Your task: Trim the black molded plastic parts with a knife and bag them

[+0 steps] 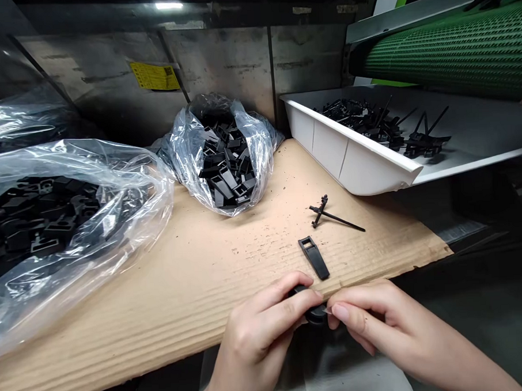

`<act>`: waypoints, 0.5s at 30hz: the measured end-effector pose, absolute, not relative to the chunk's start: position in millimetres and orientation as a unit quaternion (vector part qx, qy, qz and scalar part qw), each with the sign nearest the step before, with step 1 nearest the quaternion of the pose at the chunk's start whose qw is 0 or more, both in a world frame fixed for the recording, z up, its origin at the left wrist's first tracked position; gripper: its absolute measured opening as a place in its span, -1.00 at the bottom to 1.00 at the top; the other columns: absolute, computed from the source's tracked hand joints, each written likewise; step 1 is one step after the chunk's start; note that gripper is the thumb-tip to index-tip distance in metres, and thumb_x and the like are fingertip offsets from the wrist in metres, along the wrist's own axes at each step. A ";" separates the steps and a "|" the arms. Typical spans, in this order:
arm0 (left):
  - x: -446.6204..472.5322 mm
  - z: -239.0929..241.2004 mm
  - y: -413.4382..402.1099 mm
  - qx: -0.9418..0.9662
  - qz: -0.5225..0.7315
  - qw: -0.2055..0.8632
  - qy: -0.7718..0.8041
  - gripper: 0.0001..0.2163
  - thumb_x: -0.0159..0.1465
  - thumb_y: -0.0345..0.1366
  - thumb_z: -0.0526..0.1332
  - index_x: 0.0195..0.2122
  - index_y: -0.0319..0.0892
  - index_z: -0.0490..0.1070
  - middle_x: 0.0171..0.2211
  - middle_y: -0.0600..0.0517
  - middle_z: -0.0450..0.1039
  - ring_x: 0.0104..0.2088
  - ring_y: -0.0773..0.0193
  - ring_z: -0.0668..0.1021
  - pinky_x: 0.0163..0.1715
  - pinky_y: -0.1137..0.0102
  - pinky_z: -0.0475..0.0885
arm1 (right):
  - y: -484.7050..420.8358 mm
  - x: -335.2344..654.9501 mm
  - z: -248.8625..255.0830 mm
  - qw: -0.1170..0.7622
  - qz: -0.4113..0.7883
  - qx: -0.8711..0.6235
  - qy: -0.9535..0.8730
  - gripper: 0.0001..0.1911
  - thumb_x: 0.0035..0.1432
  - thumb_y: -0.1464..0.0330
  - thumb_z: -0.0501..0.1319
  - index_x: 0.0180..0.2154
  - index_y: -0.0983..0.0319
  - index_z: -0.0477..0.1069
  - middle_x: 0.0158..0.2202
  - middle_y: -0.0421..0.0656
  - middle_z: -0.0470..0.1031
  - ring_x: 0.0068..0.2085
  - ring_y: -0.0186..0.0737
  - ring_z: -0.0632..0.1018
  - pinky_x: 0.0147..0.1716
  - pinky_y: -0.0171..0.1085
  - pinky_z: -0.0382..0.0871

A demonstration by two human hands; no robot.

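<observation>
My left hand point(264, 325) is closed around a black plastic part point(317, 316) at the front edge of the cardboard-covered table point(229, 266). Much of that part is hidden by my fingers. Against its right end, the thumb and index finger of my right hand point(381, 314) are pinched together. A small pale sliver shows at those fingertips, too small to name. Just beyond my hands lies a flat black plastic piece point(317, 262) with a square hole at one end. Behind it rests a black branched plastic sprue point(340, 219) with one long thin arm.
An open clear bag point(263, 155) of black plastic pieces stands at the back. Another clear bag point(158, 214) of black parts lies at left. A white tray point(349, 151) holding black sprues sits at right, beneath a green conveyor belt point(445, 52). Metal panels point(224, 59) close off the back.
</observation>
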State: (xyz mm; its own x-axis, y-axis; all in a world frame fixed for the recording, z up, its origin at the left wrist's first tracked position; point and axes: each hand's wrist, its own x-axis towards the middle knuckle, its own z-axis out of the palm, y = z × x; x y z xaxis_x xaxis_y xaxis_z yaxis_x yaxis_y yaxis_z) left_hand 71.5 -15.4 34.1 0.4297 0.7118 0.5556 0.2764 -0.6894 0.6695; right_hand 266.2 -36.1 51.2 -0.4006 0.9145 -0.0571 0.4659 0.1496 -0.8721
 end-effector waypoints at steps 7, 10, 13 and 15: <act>71.9 39.7 -14.7 0.787 0.443 0.254 0.346 -0.73 0.18 -0.59 0.18 -0.22 -0.14 0.55 -0.16 -0.02 0.58 -0.18 0.27 0.61 -0.16 0.60 0.46 | -50.5 271.5 41.3 0.332 0.545 -0.425 -0.641 -0.67 0.15 0.08 0.15 -0.42 0.13 0.55 -0.60 -0.28 0.35 -0.54 -0.42 0.37 -0.55 -0.48 0.28; 70.6 35.6 -15.9 0.784 0.445 0.253 0.350 -0.69 0.15 -0.59 0.20 -0.14 -0.12 0.53 -0.15 0.01 0.58 -0.16 0.26 0.61 -0.12 0.56 0.46 | -46.3 269.7 36.8 0.408 0.565 -0.435 -0.570 -0.80 0.09 0.17 0.25 -0.29 0.13 0.52 -0.60 -0.33 0.25 -0.64 -0.50 0.18 -0.72 -0.52 0.09; 69.2 31.7 -17.3 0.772 0.444 0.271 0.366 -0.60 0.14 -0.58 0.23 -0.04 -0.04 0.46 -0.13 0.06 0.58 -0.14 0.25 0.60 -0.09 0.51 0.46 | -40.9 258.3 34.2 0.485 0.464 -0.480 -0.565 -0.84 0.05 0.31 0.31 -0.26 0.12 0.53 -0.64 -0.36 0.25 -0.66 -0.50 0.23 -0.72 -0.53 0.15; 68.8 32.6 -17.3 0.759 0.441 0.303 0.372 -0.58 0.15 -0.58 0.23 -0.02 -0.01 0.44 -0.14 0.11 0.58 -0.16 0.29 0.60 -0.13 0.55 0.47 | -39.1 248.4 33.0 0.521 0.349 -0.475 -0.617 -0.86 0.02 0.43 0.31 -0.30 0.14 0.55 -0.63 -0.34 0.40 -0.63 -0.47 0.39 -0.63 -0.53 0.30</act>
State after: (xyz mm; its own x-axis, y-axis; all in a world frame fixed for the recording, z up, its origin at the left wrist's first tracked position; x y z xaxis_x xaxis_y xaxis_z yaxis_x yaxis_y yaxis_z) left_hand 68.8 -17.3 32.6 0.3350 0.8313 0.4436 0.2961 -0.5398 0.7880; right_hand 248.4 -39.1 33.0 -0.0048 0.9502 0.3115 0.2234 0.3047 -0.9259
